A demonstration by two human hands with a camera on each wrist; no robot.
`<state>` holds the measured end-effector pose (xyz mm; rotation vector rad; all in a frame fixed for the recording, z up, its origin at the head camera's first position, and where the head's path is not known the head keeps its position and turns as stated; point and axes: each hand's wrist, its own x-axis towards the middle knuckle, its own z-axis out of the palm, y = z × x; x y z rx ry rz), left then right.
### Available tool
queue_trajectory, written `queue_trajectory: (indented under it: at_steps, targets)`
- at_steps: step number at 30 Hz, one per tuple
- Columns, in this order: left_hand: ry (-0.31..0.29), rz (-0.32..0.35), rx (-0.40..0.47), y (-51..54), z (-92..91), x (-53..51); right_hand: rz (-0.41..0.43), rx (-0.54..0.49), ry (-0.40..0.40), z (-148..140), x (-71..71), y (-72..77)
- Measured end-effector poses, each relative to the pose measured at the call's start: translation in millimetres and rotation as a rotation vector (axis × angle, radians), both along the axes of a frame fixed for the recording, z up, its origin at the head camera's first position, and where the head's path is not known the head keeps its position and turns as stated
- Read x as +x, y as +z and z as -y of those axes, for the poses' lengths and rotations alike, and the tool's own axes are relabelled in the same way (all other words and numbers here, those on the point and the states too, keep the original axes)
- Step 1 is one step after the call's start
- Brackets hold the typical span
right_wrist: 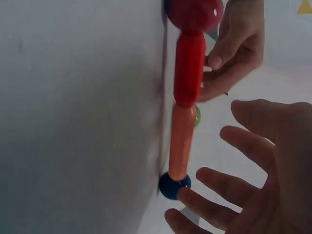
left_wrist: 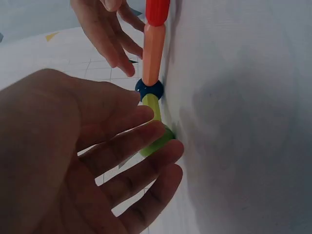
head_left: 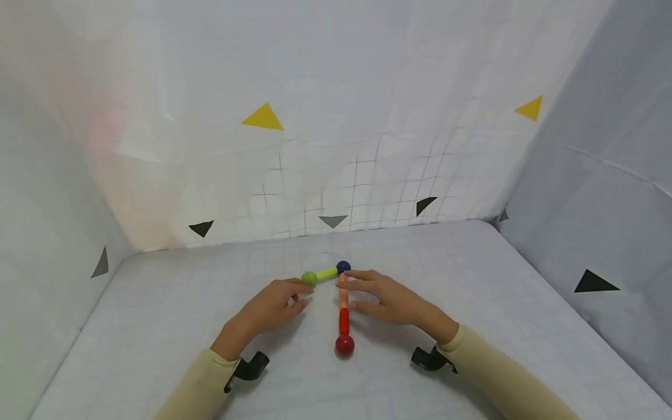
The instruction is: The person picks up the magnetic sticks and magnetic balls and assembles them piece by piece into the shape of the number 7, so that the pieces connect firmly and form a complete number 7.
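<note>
An L-shaped figure of magnetic-looking rods and balls lies on the table. Its yellow-green rod (head_left: 326, 274) joins a green ball (head_left: 308, 279) to a dark blue ball (head_left: 343, 266). From the blue ball an orange rod (head_left: 343, 296) runs toward me, then a red rod (head_left: 343, 322) and a red ball (head_left: 344, 345). My left hand (head_left: 274, 305) is by the green ball, fingers loosely spread; contact is unclear. On the other side, my right hand (head_left: 387, 298) hovers beside the orange rod and blue ball, its fingers (right_wrist: 222, 187) apart, gripping nothing.
The white table (head_left: 184, 303) has a faint grid and meets a white back sheet (head_left: 336, 76) marked with triangles. Sheets also stand at left and right. Each wrist carries a black camera mount (head_left: 252, 366).
</note>
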<state>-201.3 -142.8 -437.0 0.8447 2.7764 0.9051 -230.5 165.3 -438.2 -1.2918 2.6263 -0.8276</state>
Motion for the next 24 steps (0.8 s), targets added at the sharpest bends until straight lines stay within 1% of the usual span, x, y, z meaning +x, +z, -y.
queue_trajectory:
  at_steps: [2, 4, 9, 19, 21, 24]
  targets:
    - [-0.005, 0.004, -0.013, -2.6, -2.6, 0.4, 0.027, 0.016, 0.044, 2.8, 2.0, -3.5]
    - [0.005, 0.010, -0.030, -3.8, -4.6, 1.0, 0.036, 0.029, 0.072, 3.9, 2.7, -7.0]
    - [0.037, 0.013, -0.038, -3.7, -7.4, 2.4, 0.041, 0.019, 0.106, 4.4, 2.7, -11.1]
    - [0.070, 0.016, -0.072, -2.8, -7.9, 2.9, 0.045, 0.036, 0.097, 4.2, 3.4, -10.4]
    - [0.075, 0.016, -0.075, -1.1, -7.5, 3.3, 0.037, 0.022, 0.093, 3.7, 2.6, -8.7]
    - [0.093, 0.000, -0.072, 3.0, -6.4, 3.3, 0.023, -0.028, 0.057, 2.3, 0.8, -4.6]
